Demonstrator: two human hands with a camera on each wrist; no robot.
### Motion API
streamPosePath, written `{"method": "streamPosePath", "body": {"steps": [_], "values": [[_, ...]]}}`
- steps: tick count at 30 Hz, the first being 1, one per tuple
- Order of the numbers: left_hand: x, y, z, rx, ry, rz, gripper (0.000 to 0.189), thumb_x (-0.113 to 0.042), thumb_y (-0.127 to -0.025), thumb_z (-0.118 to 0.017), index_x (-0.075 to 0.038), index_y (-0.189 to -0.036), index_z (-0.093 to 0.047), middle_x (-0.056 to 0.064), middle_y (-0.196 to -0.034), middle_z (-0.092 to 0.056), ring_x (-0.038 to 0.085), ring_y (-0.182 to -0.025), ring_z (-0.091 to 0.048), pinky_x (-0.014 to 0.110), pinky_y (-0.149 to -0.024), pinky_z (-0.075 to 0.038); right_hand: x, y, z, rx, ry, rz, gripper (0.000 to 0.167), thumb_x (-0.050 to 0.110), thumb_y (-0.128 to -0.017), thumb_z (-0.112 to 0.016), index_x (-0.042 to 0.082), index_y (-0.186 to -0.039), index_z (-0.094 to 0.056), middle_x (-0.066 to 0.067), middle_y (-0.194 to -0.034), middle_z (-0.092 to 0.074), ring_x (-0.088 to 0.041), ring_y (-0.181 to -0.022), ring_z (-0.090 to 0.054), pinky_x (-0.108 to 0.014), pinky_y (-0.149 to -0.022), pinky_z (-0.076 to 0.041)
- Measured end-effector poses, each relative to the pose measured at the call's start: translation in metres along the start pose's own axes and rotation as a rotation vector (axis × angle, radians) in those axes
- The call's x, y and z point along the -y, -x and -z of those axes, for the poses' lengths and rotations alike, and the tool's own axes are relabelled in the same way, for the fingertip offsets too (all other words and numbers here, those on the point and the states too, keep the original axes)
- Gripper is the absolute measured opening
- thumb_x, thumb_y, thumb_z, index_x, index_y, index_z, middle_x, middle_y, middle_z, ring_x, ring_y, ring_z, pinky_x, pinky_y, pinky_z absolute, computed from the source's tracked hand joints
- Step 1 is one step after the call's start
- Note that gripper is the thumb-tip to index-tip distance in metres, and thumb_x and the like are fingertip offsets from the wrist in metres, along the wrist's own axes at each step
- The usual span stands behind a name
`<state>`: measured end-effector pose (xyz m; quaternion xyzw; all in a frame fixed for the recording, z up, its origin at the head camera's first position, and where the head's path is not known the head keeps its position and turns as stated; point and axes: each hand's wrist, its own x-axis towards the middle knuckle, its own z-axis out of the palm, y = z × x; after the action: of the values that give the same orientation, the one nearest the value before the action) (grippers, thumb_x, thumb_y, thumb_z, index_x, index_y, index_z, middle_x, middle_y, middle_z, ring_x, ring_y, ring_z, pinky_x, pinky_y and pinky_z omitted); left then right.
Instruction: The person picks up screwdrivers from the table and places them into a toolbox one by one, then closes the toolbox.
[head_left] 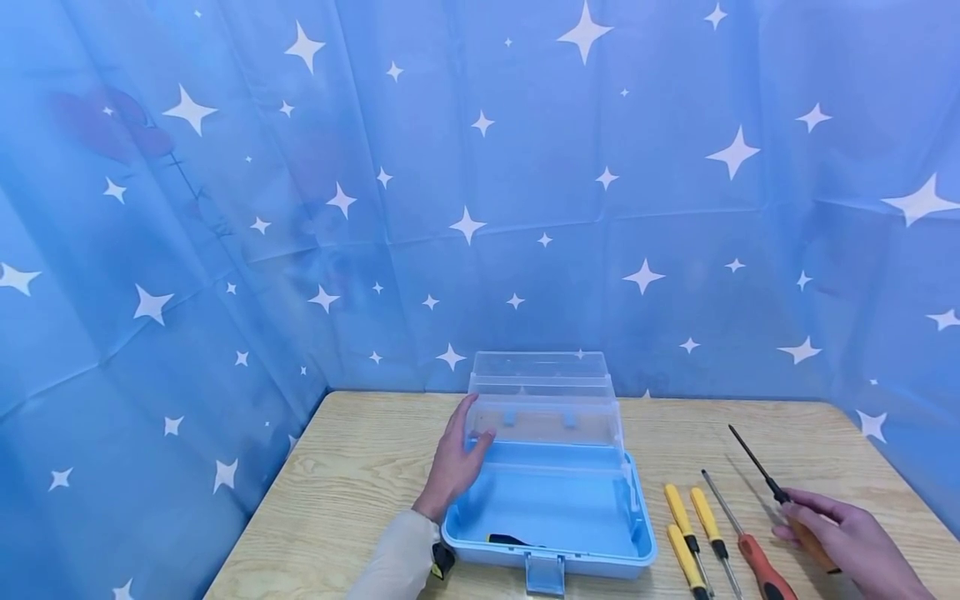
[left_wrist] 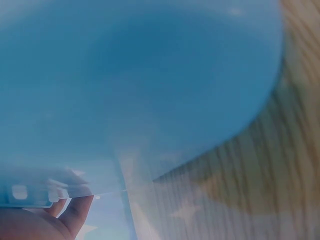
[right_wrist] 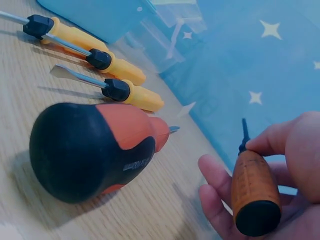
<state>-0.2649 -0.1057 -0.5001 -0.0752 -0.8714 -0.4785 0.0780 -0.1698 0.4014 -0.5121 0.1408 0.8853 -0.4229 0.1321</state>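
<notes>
A light blue plastic toolbox [head_left: 551,508] stands on the table with its clear lid [head_left: 543,421] raised at the back. My left hand [head_left: 452,465] holds the lid's left edge, thumb in front; in the left wrist view its fingers [left_wrist: 77,212] bend at that edge. To the right of the box, my right hand [head_left: 855,537] grips a screwdriver by its orange-brown handle [right_wrist: 255,182]. Its dark shaft [head_left: 753,454] points up and away, above the tabletop. Part of a black and yellow item [head_left: 506,539] shows inside the box, behind the front wall.
Several yellow-handled screwdrivers [head_left: 707,512] lie just right of the box. Beside them lies a red and black screwdriver [head_left: 761,567]. A small black and yellow object [head_left: 442,561] sits at the box's front left corner. Blue star-printed cloth [head_left: 540,167] hangs behind the wooden table [head_left: 315,500].
</notes>
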Motion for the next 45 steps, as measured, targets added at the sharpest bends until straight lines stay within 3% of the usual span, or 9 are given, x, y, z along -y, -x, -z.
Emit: {"method": "streamPosePath", "body": {"steps": [3, 6, 13, 22, 36, 45], "values": [[0.001, -0.001, 0.000, -0.001, 0.002, -0.001, 0.061, -0.048, -0.099, -0.054, -0.039, -0.154, -0.027, -0.002, -0.160, -0.031, 0.030, -0.145, -0.035, 0.062, -0.113, -0.032, 0.003, 0.001, 0.000, 0.012, -0.083, 0.000, 0.077, 0.050, -0.104, -0.040, -0.012, -0.149, -0.028, -0.023, -0.115, -0.068, -0.037, -0.103, -0.065, -0.046, -0.081, -0.051], [0.001, -0.001, 0.000, -0.006, 0.005, -0.012, 0.060, -0.042, -0.100, -0.055, -0.038, -0.154, -0.028, 0.000, -0.160, -0.032, 0.031, -0.145, -0.035, 0.063, -0.112, -0.032, 0.007, 0.003, -0.001, 0.028, -0.158, 0.006, 0.073, 0.044, -0.106, -0.037, -0.012, -0.151, -0.022, -0.006, -0.097, -0.073, -0.021, -0.085, -0.068, -0.035, -0.071, -0.052], [0.000, -0.002, 0.001, -0.011, 0.010, -0.018, 0.060, -0.046, -0.100, -0.053, -0.039, -0.154, -0.027, 0.001, -0.160, -0.032, 0.032, -0.145, -0.035, 0.064, -0.112, -0.032, 0.020, 0.009, -0.002, 0.046, -0.188, 0.032, 0.069, 0.041, -0.108, -0.028, -0.010, -0.153, -0.018, -0.007, -0.091, -0.067, -0.025, -0.076, -0.059, -0.036, -0.059, -0.043], [0.001, -0.001, -0.001, -0.014, 0.013, 0.011, 0.060, -0.039, -0.100, -0.056, -0.042, -0.153, -0.027, -0.002, -0.161, -0.031, 0.030, -0.146, -0.034, 0.063, -0.113, -0.032, 0.029, 0.014, 0.000, 0.043, -0.259, 0.074, 0.063, 0.032, -0.108, -0.031, -0.011, -0.152, -0.019, -0.010, -0.092, -0.064, -0.026, -0.075, -0.058, -0.038, -0.062, -0.049], [-0.002, -0.001, 0.001, -0.009, 0.005, 0.003, 0.061, -0.049, -0.099, -0.053, -0.040, -0.154, -0.028, -0.003, -0.160, -0.031, 0.029, -0.146, -0.034, 0.061, -0.113, -0.033, 0.051, 0.025, 0.002, 0.018, -0.204, 0.127, 0.075, 0.050, -0.104, -0.041, -0.007, -0.151, -0.028, -0.010, -0.087, -0.063, -0.030, -0.069, -0.057, -0.038, -0.057, -0.047], [0.000, 0.000, -0.002, -0.017, 0.007, 0.004, 0.059, -0.042, -0.100, -0.055, -0.042, -0.153, -0.028, -0.002, -0.161, -0.031, 0.030, -0.145, -0.034, 0.063, -0.113, -0.033, 0.064, 0.031, 0.001, -0.006, -0.171, 0.197, 0.074, 0.052, -0.102, -0.043, -0.005, -0.148, -0.035, -0.013, -0.085, -0.062, -0.031, -0.066, -0.056, -0.039, -0.054, -0.044]]}}
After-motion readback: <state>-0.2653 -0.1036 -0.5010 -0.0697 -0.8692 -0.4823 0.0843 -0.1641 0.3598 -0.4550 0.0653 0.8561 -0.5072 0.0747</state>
